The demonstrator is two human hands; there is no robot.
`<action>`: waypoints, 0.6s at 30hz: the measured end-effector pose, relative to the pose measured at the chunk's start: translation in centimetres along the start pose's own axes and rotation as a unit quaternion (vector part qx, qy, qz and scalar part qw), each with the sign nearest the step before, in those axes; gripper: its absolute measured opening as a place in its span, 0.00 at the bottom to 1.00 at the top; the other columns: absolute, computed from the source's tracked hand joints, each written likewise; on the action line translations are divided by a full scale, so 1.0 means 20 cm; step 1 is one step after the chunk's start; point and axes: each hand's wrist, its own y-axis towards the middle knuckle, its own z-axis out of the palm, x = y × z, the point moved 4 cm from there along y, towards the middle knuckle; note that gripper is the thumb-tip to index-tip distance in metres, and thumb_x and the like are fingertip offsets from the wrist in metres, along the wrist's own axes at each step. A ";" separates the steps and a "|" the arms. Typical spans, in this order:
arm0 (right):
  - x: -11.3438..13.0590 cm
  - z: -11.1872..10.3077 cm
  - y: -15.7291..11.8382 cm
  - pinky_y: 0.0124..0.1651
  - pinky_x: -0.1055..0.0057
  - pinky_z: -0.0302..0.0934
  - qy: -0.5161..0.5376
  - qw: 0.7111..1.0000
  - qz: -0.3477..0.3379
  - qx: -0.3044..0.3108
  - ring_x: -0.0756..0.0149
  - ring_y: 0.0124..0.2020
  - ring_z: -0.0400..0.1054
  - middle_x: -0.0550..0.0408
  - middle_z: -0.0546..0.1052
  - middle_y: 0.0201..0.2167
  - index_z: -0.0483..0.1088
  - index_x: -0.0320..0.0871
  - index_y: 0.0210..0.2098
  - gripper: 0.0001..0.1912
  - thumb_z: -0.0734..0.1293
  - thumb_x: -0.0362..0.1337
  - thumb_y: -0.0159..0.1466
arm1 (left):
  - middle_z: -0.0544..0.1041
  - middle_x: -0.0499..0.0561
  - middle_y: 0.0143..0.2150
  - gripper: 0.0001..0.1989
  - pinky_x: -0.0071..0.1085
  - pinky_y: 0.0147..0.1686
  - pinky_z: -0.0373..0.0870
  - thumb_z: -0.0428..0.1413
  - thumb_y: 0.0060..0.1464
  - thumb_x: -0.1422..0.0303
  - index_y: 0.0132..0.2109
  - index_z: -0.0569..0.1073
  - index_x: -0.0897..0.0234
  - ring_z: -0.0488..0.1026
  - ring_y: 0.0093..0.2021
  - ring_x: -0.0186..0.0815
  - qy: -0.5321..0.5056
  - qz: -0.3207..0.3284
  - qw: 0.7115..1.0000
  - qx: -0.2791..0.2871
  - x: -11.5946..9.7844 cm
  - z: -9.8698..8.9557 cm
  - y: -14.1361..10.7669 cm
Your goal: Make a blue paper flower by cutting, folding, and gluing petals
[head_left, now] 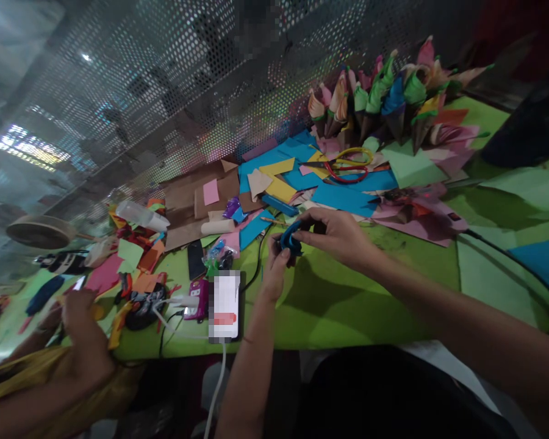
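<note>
Both hands meet over the green tabletop (343,305), around a small curled blue paper piece (291,239) with a darker part below it. My left hand (276,268) is closed round its lower part. From the right, my right hand (333,235) pinches its upper edge between thumb and fingers. The fingers partly hide its underside. Just behind it lie a blue stick-shaped object (280,205) and blue paper scraps (255,228). Red-and-yellow-handled scissors (351,166) rest on the paper farther back.
Several paper cones with colourful swirled tops (387,100) stand at the back right. A phone (226,305) with a white cable lies left of my hands, near a purple power strip (196,300). A co-worker's hands (80,311) are at far left. A perforated panel (187,91) runs behind.
</note>
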 end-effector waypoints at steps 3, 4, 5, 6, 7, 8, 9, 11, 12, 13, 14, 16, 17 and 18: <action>-0.01 -0.01 0.01 0.30 0.69 0.56 0.019 1.000 0.005 -0.012 0.67 0.28 0.65 0.53 0.79 0.34 0.77 0.43 0.41 0.13 0.70 0.44 0.61 | 0.71 0.46 0.34 0.23 0.27 0.28 0.61 0.64 0.51 0.50 0.46 0.69 0.59 0.67 0.30 0.30 -0.043 -0.015 0.999 -0.007 0.01 0.00 0.01; -0.01 -0.01 0.01 0.31 0.69 0.56 0.023 1.000 0.006 -0.018 0.67 0.29 0.65 0.53 0.79 0.35 0.77 0.43 0.42 0.14 0.70 0.45 0.61 | 0.72 0.46 0.33 0.23 0.27 0.28 0.61 0.63 0.51 0.50 0.46 0.69 0.59 0.68 0.30 0.30 -0.057 -0.021 0.998 -0.010 0.01 0.00 0.01; -0.01 -0.02 0.01 0.31 0.69 0.56 0.025 0.999 0.008 -0.024 0.67 0.28 0.65 0.52 0.79 0.35 0.77 0.43 0.41 0.13 0.69 0.45 0.62 | 0.73 0.47 0.33 0.23 0.28 0.28 0.62 0.62 0.52 0.49 0.46 0.69 0.59 0.69 0.30 0.31 -0.067 -0.025 0.997 -0.011 0.01 0.01 0.01; -0.01 -0.02 0.01 0.31 0.69 0.56 0.024 0.999 0.010 -0.029 0.68 0.28 0.64 0.52 0.79 0.34 0.77 0.43 0.40 0.13 0.69 0.44 0.62 | 0.74 0.48 0.33 0.23 0.28 0.28 0.62 0.61 0.52 0.49 0.46 0.69 0.60 0.70 0.31 0.32 -0.074 -0.029 0.997 -0.010 0.01 0.01 0.01; -0.01 -0.03 0.01 0.30 0.69 0.55 0.022 0.999 0.014 -0.032 0.68 0.27 0.64 0.53 0.79 0.33 0.76 0.42 0.38 0.11 0.69 0.44 0.61 | 0.74 0.49 0.33 0.24 0.29 0.28 0.61 0.61 0.52 0.48 0.47 0.69 0.60 0.70 0.32 0.33 -0.078 -0.031 0.996 -0.007 0.00 0.01 0.02; -0.01 -0.03 0.02 0.30 0.69 0.55 0.019 0.999 0.018 -0.032 0.68 0.26 0.63 0.53 0.78 0.31 0.76 0.42 0.36 0.10 0.69 0.43 0.61 | 0.75 0.49 0.33 0.25 0.29 0.28 0.61 0.60 0.52 0.47 0.47 0.69 0.60 0.71 0.32 0.34 -0.078 -0.030 0.996 -0.004 0.00 0.01 0.02; -0.01 -0.03 0.02 0.30 0.69 0.54 0.017 0.999 0.021 -0.028 0.69 0.26 0.62 0.54 0.78 0.30 0.76 0.42 0.34 0.09 0.70 0.43 0.60 | 0.75 0.50 0.33 0.25 0.29 0.28 0.61 0.59 0.52 0.47 0.47 0.69 0.60 0.71 0.32 0.35 -0.078 -0.029 0.997 -0.001 0.00 0.01 0.02; -0.01 -0.03 0.02 0.29 0.69 0.53 0.018 1.000 0.022 -0.012 0.69 0.25 0.62 0.55 0.76 0.27 0.75 0.42 0.31 0.08 0.70 0.41 0.60 | 0.75 0.50 0.33 0.26 0.30 0.27 0.60 0.57 0.52 0.46 0.48 0.69 0.61 0.71 0.32 0.36 -0.080 -0.024 0.997 0.003 -0.01 0.02 0.03; 0.00 -0.03 0.02 0.29 0.69 0.53 0.021 1.000 0.020 -0.002 0.69 0.25 0.62 0.55 0.76 0.26 0.75 0.42 0.30 0.08 0.70 0.41 0.59 | 0.75 0.51 0.33 0.26 0.30 0.27 0.60 0.57 0.52 0.46 0.48 0.69 0.61 0.71 0.32 0.36 -0.083 -0.021 0.996 0.004 -0.01 0.02 0.03; 0.00 -0.03 0.02 0.29 0.69 0.53 0.026 1.000 0.016 0.006 0.69 0.26 0.63 0.55 0.76 0.26 0.75 0.42 0.30 0.07 0.70 0.40 0.59 | 0.75 0.51 0.33 0.25 0.30 0.26 0.60 0.57 0.52 0.46 0.47 0.69 0.61 0.71 0.32 0.36 -0.086 -0.019 0.996 0.005 -0.01 0.02 0.03; 0.01 -0.03 0.02 0.29 0.69 0.54 0.031 0.999 0.013 0.013 0.68 0.26 0.64 0.55 0.76 0.26 0.75 0.42 0.29 0.07 0.70 0.40 0.59 | 0.75 0.51 0.33 0.25 0.30 0.26 0.60 0.56 0.52 0.46 0.46 0.68 0.60 0.71 0.32 0.36 -0.090 -0.018 0.996 0.008 -0.02 0.02 0.03; 0.01 -0.02 0.01 0.31 0.69 0.57 0.043 0.999 0.008 0.020 0.66 0.28 0.67 0.54 0.78 0.28 0.75 0.42 0.29 0.06 0.69 0.38 0.58 | 0.75 0.51 0.33 0.24 0.30 0.26 0.60 0.56 0.52 0.46 0.45 0.68 0.60 0.72 0.33 0.36 -0.094 -0.019 0.995 0.013 -0.02 0.02 0.03; 0.02 -0.02 0.01 0.32 0.69 0.58 0.048 0.999 0.006 0.022 0.66 0.29 0.68 0.53 0.78 0.29 0.75 0.43 0.30 0.05 0.69 0.38 0.58 | 0.75 0.51 0.33 0.23 0.30 0.26 0.60 0.56 0.52 0.46 0.45 0.69 0.60 0.72 0.34 0.37 -0.095 -0.020 0.995 0.017 -0.02 0.02 0.03; 0.02 -0.02 0.01 0.33 0.69 0.59 0.051 0.998 0.003 0.025 0.65 0.30 0.69 0.53 0.79 0.30 0.75 0.43 0.30 0.05 0.69 0.37 0.58 | 0.75 0.51 0.34 0.23 0.30 0.27 0.60 0.55 0.52 0.46 0.45 0.69 0.60 0.73 0.35 0.37 -0.095 -0.021 0.995 0.020 -0.02 0.02 0.03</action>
